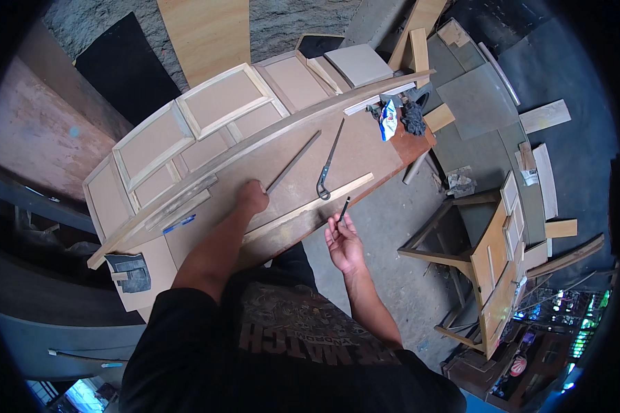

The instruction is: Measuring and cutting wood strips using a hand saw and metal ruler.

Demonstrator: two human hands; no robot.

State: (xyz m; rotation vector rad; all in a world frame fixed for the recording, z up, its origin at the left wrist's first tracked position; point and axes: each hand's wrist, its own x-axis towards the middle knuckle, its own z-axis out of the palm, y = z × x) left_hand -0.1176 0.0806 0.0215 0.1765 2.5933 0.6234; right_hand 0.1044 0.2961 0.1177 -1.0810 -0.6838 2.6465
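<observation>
My left hand is curled on the worktable at the near end of a thin grey strip, its fingers closed round that end. Between the fingertips of my right hand, palm up just off the table's front edge, is a slim dark pencil. A narrow-bladed handsaw with a dark looped handle lies right of the strip. Along the table's near edge runs a pale wooden batten. A blue pen-like tool rests left of my left forearm, beside short wooden strips.
Framed wooden panels lean behind a long board at the table's far side. A blue-white packet and dark crumpled cloth lie at the right end. A wooden frame stand stands on the floor at right.
</observation>
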